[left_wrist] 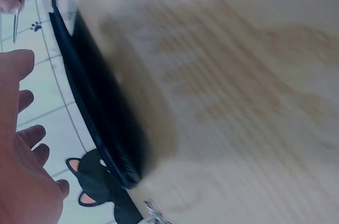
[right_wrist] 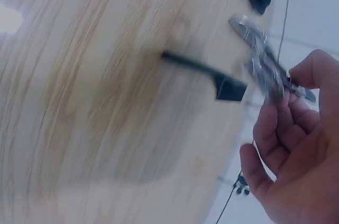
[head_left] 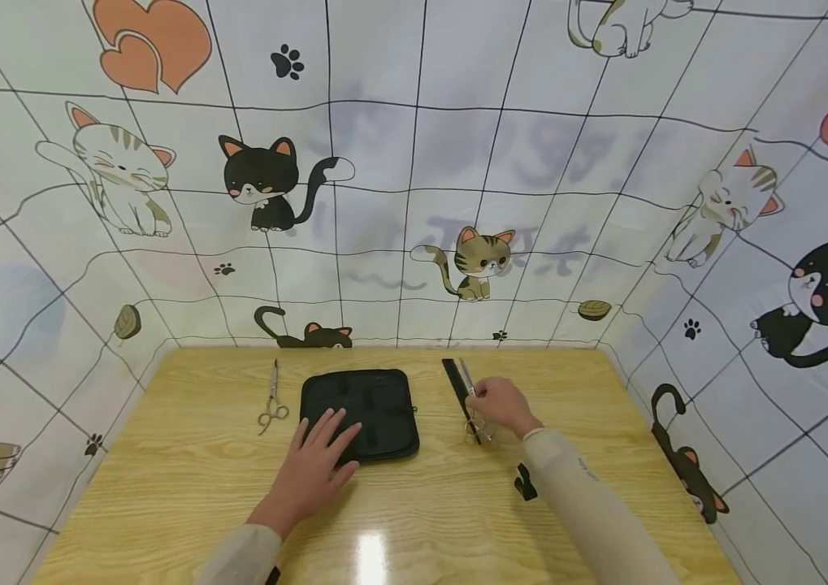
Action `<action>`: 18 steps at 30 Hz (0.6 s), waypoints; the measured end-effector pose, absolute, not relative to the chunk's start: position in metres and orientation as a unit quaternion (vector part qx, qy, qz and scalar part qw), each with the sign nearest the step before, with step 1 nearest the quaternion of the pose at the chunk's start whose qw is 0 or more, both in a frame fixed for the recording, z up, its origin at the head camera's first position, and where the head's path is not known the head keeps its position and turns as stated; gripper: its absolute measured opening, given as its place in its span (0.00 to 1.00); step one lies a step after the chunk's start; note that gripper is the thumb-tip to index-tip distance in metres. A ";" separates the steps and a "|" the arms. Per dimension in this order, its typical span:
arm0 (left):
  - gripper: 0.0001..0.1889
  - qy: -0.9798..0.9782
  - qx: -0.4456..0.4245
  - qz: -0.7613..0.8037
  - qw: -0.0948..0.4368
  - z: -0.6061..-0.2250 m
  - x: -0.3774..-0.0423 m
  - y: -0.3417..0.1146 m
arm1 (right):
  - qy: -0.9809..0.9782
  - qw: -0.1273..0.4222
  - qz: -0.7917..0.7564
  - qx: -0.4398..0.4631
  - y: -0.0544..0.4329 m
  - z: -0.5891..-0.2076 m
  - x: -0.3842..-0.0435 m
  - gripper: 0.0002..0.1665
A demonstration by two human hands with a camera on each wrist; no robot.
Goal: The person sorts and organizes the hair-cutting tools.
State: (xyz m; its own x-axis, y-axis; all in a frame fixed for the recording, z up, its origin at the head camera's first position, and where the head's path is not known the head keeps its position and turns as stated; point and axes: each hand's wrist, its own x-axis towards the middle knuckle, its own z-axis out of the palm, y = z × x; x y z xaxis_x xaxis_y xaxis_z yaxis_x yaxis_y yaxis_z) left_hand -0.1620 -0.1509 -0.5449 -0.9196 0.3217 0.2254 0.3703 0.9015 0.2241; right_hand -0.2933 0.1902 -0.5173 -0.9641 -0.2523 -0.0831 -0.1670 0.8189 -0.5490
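Note:
A flat black zippered case (head_left: 377,406) lies on the table, and my left hand (head_left: 314,467) is over its near left corner, fingers spread. Whether those fingers touch the case I cannot tell. My right hand (head_left: 503,404) pinches a pair of silver scissors (head_left: 466,374) between thumb and fingers, with the finger loops toward me. In the right wrist view the scissors (right_wrist: 262,60) are blurred. A long black comb (head_left: 452,372) lies just left of that hand, partly hidden by the scissors. Near my right sleeve is a small black piece (head_left: 526,483), perhaps a clip.
Another pair of silver scissors (head_left: 273,398) lies left of the case. The wooden table (head_left: 428,528) ends at its back and sides against a white cat-print cloth (head_left: 370,268).

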 end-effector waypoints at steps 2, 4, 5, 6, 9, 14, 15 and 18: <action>0.30 -0.970 -0.183 -0.130 0.097 -0.541 -0.164 -0.145 | 0.944 0.082 -0.291 -0.131 0.183 -0.515 -0.291 0.24; 0.30 -0.968 -0.190 -0.129 0.104 -0.538 -0.165 -0.139 | 0.937 0.089 -0.304 -0.148 0.177 -0.512 -0.289 0.24; 0.30 -0.967 -0.192 -0.126 0.107 -0.537 -0.166 -0.136 | 0.934 0.089 -0.307 -0.157 0.173 -0.511 -0.287 0.24; 0.30 -0.966 -0.194 -0.125 0.111 -0.535 -0.167 -0.132 | 0.932 0.091 -0.311 -0.163 0.170 -0.510 -0.286 0.24; 0.30 -0.965 -0.199 -0.124 0.119 -0.530 -0.169 -0.121 | 0.925 0.096 -0.325 -0.173 0.160 -0.508 -0.280 0.24; 0.31 -0.967 -0.195 -0.119 0.109 -0.523 -0.172 -0.103 | 0.921 0.095 -0.324 -0.194 0.142 -0.511 -0.275 0.26; 0.32 -0.968 -0.194 -0.122 0.104 -0.522 -0.172 -0.100 | 0.920 0.093 -0.326 -0.197 0.139 -0.511 -0.274 0.26; 0.32 -0.970 -0.191 -0.122 0.087 -0.520 -0.173 -0.091 | 0.913 0.092 -0.342 -0.204 0.130 -0.514 -0.271 0.24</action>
